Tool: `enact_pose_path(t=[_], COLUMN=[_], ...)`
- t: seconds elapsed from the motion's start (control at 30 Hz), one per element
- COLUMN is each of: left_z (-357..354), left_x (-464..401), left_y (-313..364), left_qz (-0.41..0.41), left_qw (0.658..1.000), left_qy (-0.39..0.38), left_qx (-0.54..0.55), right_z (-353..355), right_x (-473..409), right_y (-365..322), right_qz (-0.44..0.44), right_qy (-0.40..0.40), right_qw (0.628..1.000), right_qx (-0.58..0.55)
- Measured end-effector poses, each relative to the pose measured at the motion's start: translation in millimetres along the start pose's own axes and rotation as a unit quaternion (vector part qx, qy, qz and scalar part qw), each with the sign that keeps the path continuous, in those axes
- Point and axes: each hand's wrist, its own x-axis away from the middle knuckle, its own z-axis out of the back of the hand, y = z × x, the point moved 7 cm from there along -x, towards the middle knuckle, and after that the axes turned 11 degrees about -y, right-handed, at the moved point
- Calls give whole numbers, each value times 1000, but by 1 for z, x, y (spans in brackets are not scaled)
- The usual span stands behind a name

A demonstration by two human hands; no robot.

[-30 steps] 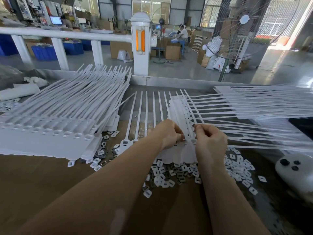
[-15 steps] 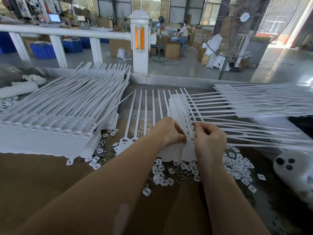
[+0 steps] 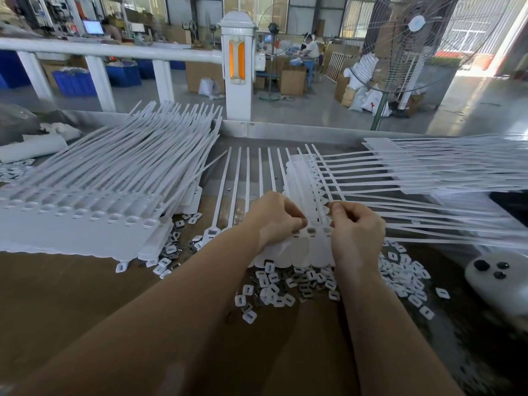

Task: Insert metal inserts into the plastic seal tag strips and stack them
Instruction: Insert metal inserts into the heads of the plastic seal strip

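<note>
Both hands are down on the strip being worked, a flat row of white seal tags (image 3: 297, 252) lying on the brown table (image 3: 71, 295), its thin tails running away from the fingers toward the far edge. The left hand (image 3: 274, 221) has its fingers curled in, thumb tip pressed right at the row of little sockets on the tag heads, and it looks like it's pinching the strip's upper edge there. The right hand (image 3: 354, 230) is curled too, thumb and forefinger pinched together just above the same row; can't make out whether there's a metal insert in that pinch, it's too small to see. The two thumbs are close together with a couple of sockets between them, and at least one socket (image 3: 311, 231) between them shows something dark and shiny inside.

Just below the fingers, toward the person, sits a loose pile of inserts (image 3: 285, 284), small white squarish pieces mixed with darker metal ones, spreading off to the right of the right wrist. Left of the left hand is a big stack of strips (image 3: 85, 212), tails fanning away. Right of the right hand another bunch of strips (image 3: 428, 178) lies crossways, tails reaching toward the fingers. A white round thing with black dots (image 3: 497, 278) sits far right.
</note>
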Motion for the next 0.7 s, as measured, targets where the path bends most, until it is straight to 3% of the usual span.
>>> enact_pose_path(t=[0.17,0.27,0.37,0.7], left_z=[-10,-21,-31,-38], left_x=[19,31,39,46], left_y=[12,17,18,22], left_qz=[-44,-57,-62,-90], left_qw=[993,974,955,919], left_qy=[-91,-180,-222,-168], left_qx=[-63,-121,-186,-346], right_z=[0,1,2,3], right_x=[0,-1,0,1], right_y=[1,0,-1,-1], right_qz=[2,3,0,-8], right_qy=[0,1,2,6], right_qw=[1000,1000,1000,1000], right_qx=[0,3,-4,-6])
